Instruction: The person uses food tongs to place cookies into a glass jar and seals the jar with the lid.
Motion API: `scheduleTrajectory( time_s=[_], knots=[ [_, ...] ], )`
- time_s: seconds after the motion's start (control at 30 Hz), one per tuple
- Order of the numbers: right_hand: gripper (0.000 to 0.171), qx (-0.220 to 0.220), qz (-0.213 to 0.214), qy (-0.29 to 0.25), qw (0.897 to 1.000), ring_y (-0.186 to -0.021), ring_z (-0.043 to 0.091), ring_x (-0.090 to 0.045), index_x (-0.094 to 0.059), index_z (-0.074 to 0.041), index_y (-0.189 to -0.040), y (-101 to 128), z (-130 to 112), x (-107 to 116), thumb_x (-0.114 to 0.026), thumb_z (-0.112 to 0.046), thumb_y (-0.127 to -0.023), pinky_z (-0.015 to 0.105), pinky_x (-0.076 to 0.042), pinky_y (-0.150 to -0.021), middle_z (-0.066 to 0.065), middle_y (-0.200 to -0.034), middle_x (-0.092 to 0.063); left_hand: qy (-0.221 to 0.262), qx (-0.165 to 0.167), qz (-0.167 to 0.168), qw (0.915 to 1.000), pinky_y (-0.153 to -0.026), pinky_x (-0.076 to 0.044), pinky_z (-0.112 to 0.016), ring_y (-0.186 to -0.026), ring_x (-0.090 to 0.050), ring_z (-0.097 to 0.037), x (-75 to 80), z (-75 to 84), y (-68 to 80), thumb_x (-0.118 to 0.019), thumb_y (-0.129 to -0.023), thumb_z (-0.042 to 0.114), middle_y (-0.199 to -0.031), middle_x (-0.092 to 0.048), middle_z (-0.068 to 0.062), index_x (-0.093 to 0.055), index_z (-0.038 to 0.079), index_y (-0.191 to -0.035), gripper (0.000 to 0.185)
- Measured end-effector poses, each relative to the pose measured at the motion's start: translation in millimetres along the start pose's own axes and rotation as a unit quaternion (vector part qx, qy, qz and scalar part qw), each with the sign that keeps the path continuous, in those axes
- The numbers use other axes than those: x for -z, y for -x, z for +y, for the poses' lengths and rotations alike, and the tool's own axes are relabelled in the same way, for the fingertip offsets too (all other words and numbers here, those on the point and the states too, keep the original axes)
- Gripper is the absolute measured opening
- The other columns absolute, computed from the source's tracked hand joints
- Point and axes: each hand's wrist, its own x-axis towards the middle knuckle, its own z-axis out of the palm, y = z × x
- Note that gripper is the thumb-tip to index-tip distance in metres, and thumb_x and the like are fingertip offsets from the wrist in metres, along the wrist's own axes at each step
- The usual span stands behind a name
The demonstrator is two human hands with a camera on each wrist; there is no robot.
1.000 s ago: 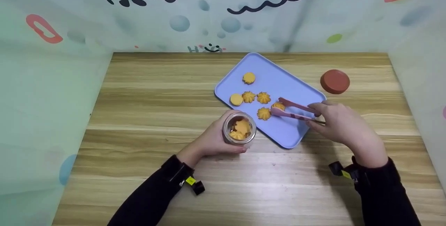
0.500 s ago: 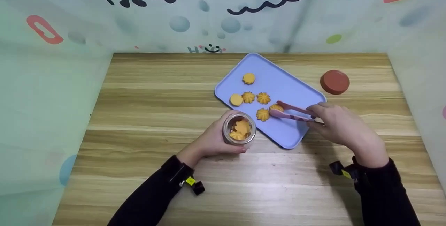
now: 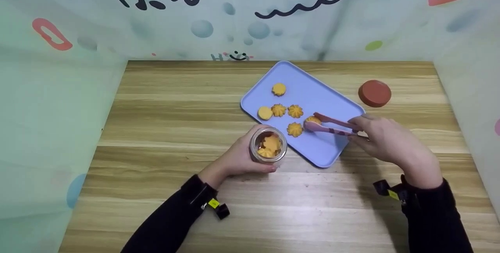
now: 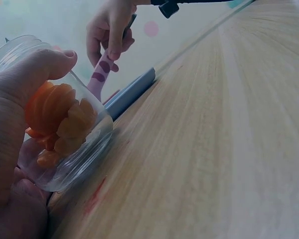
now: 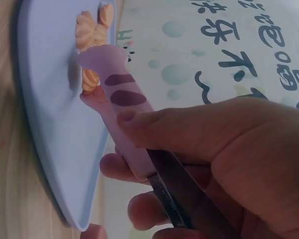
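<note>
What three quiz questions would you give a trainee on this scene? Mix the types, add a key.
1. Open question: which of the two hands grips the pink tongs?
2. True or false: the red lid lies on the table, off the glass jar.
3. Multiple choice: how many biscuits show outside the glass jar in the head view, counting the one between the tips of the pink tongs?
a) three
b) six
c) nine

Key:
1. The right hand; the left hand holds the glass jar.
2. True.
3. b) six.
</note>
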Motion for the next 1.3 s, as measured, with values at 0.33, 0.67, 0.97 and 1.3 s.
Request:
scheduleTrajectory(
  time_s=[0.33,0.67,0.97,1.3],
  knots=[
    [0.034,0.048,0.103,0.029,0.993,-0.06,0.008,-0.054,-0.061,-0.013,-0.114,8,-11,14,-0.071,-0.026,-0.084,0.029,-0.044,-0.051,-0.001,-0.09,-0.063,0.005,-0.006,0.006,1.0,-0.112,-0.038,-0.033,-0.123,-0.052,-0.01,-1.2,-1.5,-0.2,-0.09,-0.061,0.025,-0.13,-0.054,0.006,-0.038,0.022,-0.137,0.092],
    [0.035,0.095,0.178,0.0,0.979,-0.061,0.001,-0.049,-0.061,-0.017,-0.119,5,-37,15,-0.069,-0.026,-0.086,0.018,-0.04,-0.048,-0.006,-0.092,-0.059,0.011,-0.003,0.001,0.9999,-0.112,-0.038,-0.032,-0.124,-0.051,-0.01,-0.6,-2.9,0.0,-0.09,-0.062,0.024,-0.131,-0.054,0.006,-0.037,0.023,-0.137,0.092],
    [0.039,0.132,0.147,-0.043,0.979,-0.062,-0.002,-0.047,-0.059,-0.022,-0.124,-2,-63,1,-0.068,-0.03,-0.087,0.012,-0.038,-0.05,-0.014,-0.099,-0.061,0.017,0.013,-0.004,0.9998,-0.112,-0.038,-0.03,-0.123,-0.052,-0.008,0.0,-2.9,-0.4,-0.09,-0.061,0.026,-0.133,-0.052,0.008,-0.034,0.033,-0.138,0.095],
    [0.037,0.133,0.121,-0.016,0.984,-0.062,-0.003,-0.045,-0.058,-0.025,-0.124,-3,-76,-4,-0.064,-0.037,-0.089,0.016,-0.04,-0.053,-0.015,-0.102,-0.062,0.025,0.009,-0.004,0.9996,-0.109,-0.041,-0.028,-0.119,-0.055,-0.009,0.0,-3.5,-0.2,-0.089,-0.063,0.023,-0.13,-0.054,0.008,-0.034,0.031,-0.138,0.094]
  ],
)
